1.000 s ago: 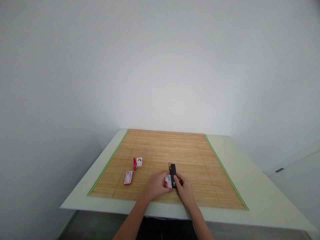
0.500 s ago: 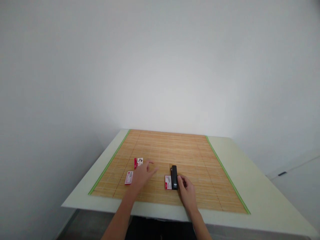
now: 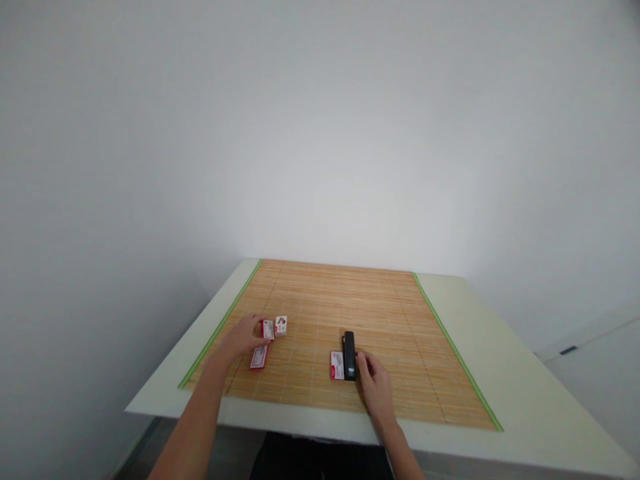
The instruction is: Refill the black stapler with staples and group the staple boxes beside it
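Observation:
With fingers and thumb, my left hand [image 3: 245, 335] is closed on a small red-and-white box [image 3: 269, 329] at the left part of the mat. Close to the right of it stands a white box with a dark picture [image 3: 281, 325]. Just below lies another red-and-white box [image 3: 259, 357]. My right hand [image 3: 375, 383] is curled at the right side of a black stapler [image 3: 349, 357], thumb and fingertips at its edge. Against the stapler's left side lies a flat red-and-white box [image 3: 337, 365].
A bamboo mat [image 3: 345, 293] with green side edges covers the middle of a white table [image 3: 505, 373]. A white wall [image 3: 330, 133] rises behind the table. At the far right a cable with a dark piece [image 3: 569, 350] runs along the wall.
My left hand has moved left from the middle of the mat and closed on the small red-and-white box, which is now turned and shifted slightly left. My right hand and the stapler look unmoved.

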Tool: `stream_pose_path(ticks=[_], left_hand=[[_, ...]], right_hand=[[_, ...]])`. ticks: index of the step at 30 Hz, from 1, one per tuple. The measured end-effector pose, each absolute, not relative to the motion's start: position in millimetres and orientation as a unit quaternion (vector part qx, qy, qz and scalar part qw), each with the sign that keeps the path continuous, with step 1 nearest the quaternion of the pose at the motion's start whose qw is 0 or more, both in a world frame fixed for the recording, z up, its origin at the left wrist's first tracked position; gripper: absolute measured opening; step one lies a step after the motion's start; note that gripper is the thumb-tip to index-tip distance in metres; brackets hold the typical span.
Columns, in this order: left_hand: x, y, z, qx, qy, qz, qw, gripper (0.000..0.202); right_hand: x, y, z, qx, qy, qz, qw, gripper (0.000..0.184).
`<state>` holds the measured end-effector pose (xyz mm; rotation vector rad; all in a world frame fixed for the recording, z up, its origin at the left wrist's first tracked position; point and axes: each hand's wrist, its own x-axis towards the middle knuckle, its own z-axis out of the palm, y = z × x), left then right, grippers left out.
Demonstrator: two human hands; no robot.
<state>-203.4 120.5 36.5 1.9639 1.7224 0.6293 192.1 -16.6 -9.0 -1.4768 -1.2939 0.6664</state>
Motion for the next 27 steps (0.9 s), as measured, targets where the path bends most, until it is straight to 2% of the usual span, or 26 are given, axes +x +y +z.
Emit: stream_pose_path(ticks=[7, 11, 17, 27], left_hand=[[-197.7, 109.4, 55.0, 0.740, 0.590, 0.236, 0.219, 0.064], [-141.8, 78.0, 57.5, 0.781, 0.493, 0.279, 0.261, 0.063], [-41.7, 39.8, 37.1, 0.806, 0.395, 0.294, 0.330, 0.063], [-26.1, 39.9, 8.8, 0.811, 0.392, 0.296, 0.319, 0.069]], right_hand=[[189.7, -13.7, -14.3, -0.621, -0.544, 0.280, 0.490, 0.052], [189.2, -12.4, -15.5, -0.619, -0.549, 0.279, 0.487, 0.051], [190.1, -13.9, -11.7, -0.620, -0.550, 0.282, 0.484, 0.050], [187.4, -17.9, -0.3, -0.624, -0.541, 0.288, 0.485, 0.056]])
